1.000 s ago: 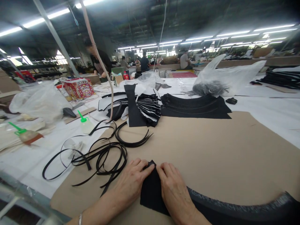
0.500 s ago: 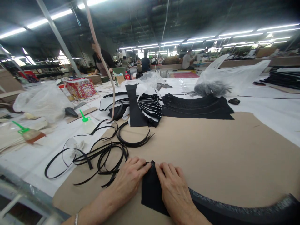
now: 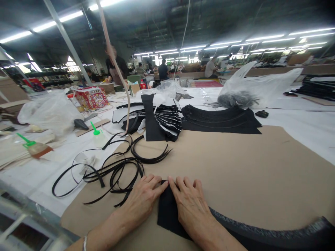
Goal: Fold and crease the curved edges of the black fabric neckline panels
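The right hand [image 3: 190, 200] has closed in beside the left hand's [image 3: 146, 197] thumb at the black piece's [image 3: 167, 213] far edge — work now seems concentrated there. Both press; whether either pinches, I cannot tell. Piece flat on tan board [image 3: 235, 167] — long axis left-to-right, curved, grainy edge facing away.

The black piece [image 3: 168, 213] looks matt (its curved edge [image 3: 264, 231] rough).
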The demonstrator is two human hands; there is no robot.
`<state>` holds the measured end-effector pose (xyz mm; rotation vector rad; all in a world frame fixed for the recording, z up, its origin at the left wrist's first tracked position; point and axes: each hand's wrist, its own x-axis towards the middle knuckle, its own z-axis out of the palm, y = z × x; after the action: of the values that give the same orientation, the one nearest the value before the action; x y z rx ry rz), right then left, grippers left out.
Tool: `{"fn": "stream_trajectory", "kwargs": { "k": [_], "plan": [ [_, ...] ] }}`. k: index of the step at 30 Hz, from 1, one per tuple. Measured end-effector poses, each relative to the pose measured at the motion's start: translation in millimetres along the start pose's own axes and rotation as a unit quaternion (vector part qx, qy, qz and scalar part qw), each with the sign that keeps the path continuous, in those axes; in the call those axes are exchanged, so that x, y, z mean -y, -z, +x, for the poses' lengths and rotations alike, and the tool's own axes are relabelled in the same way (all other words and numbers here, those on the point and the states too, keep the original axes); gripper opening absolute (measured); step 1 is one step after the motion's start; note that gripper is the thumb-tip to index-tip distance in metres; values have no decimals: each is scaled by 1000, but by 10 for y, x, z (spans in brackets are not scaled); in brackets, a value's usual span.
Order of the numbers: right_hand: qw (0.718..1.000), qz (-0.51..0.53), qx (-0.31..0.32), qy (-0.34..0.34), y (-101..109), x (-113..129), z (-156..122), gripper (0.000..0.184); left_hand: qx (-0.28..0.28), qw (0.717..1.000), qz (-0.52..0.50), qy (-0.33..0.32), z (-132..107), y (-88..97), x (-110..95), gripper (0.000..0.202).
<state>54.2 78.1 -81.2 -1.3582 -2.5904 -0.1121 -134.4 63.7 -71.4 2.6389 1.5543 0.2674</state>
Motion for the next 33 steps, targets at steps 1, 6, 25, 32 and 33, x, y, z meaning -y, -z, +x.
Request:
{"fn": "stream_trajectory", "kwargs": {
  "k": [1, 6, 25, 32, 33],
  "plan": [
    [1000, 0, -3, 7, 11, -6, 6, 66, 2, 1000, 1, -1, -3, -3, 2, 50],
    [996, 78, 40, 30, 149, -158, -16, 60, -14, 1000, -12, 9, -29, -31, 25, 50],
    [963, 238, 75, -97, 272, -423, -192, 9, -69, 987, -131, 69, 362, 166, -365, 34],
    [966, 227, 65, -107, 296, -444, -277, 19, 36, 990, -137, -19, 582, 72, -498, 31],
    [964, 230, 71, -109, 310, -452, -281, 18, 40, 989, -137, -24, 598, 68, -480, 31]
  ]
}}
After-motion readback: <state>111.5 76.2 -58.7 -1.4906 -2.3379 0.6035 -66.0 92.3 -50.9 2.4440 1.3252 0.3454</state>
